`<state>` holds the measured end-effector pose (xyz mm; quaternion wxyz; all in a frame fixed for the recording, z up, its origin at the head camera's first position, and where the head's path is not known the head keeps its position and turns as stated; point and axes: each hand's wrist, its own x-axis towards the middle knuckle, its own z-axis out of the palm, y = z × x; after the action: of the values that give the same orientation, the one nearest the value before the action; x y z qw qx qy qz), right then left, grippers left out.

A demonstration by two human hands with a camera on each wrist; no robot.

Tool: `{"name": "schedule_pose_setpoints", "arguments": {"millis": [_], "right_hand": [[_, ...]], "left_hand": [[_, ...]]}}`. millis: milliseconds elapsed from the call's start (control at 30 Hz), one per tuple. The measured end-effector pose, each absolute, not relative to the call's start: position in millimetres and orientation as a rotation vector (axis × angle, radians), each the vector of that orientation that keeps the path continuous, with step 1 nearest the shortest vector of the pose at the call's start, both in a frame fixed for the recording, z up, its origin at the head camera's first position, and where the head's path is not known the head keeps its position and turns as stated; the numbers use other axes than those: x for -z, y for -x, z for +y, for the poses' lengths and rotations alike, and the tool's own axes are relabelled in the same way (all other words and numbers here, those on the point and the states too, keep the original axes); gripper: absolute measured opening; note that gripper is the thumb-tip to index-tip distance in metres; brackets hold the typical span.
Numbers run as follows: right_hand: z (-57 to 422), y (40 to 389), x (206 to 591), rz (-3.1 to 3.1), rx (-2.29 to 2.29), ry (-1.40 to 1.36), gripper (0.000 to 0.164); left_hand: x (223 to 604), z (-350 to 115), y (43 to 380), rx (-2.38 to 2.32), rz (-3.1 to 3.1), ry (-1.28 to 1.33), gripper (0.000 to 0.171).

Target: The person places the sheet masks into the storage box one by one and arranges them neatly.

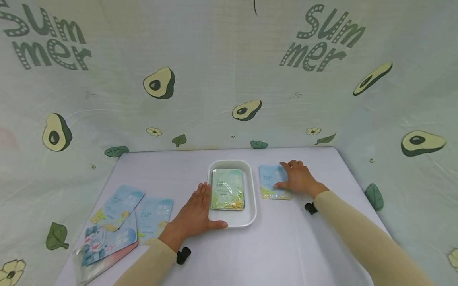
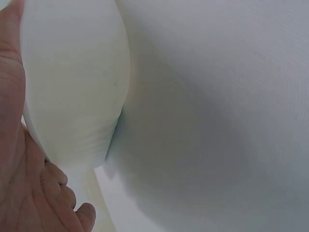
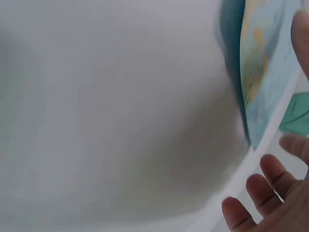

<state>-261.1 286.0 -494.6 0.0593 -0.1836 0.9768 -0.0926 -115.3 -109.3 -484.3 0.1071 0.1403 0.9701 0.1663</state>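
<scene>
A white tray sits mid-table with a green sachet lying in it. Along the tray's left side rests my left hand, fingers straight and thumb out by the front rim. The left wrist view shows the palm against the tray's outer wall. Right of the tray lies a light blue sachet. My right hand is over its right part, thumb and forefinger spread apart. In the right wrist view the fingers look parted near the sachet.
At the left of the white table lie several sachets: a blue one overlapping a flowered one, another blue one beside them, and a pinkish, silvery packet underneath. A printed curtain hangs behind.
</scene>
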Motion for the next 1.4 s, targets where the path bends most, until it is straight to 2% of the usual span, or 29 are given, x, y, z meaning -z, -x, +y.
{"name": "schedule_pose_setpoints", "arguments": {"millis": [133, 367, 967, 1200, 1400], "right_hand": [[294, 275, 498, 2.883, 0.29, 0.519, 0.115], [297, 278, 504, 2.874, 0.326, 0.498, 0.113], [288, 260, 506, 3.023, 0.246, 0.62, 0.097], [288, 260, 509, 2.991, 0.351, 0.555, 0.103], [286, 256, 510, 2.987, 0.465, 0.531, 0.117]], "left_hand": [[485, -107, 116, -0.5, 2.855, -0.421, 0.142], [483, -105, 116, -0.485, 2.853, -0.419, 0.144], [484, -107, 112, -0.511, 2.862, -0.392, 0.141], [485, -108, 113, -0.505, 2.867, -0.393, 0.141], [485, -107, 113, -0.501, 2.867, -0.38, 0.142]]}}
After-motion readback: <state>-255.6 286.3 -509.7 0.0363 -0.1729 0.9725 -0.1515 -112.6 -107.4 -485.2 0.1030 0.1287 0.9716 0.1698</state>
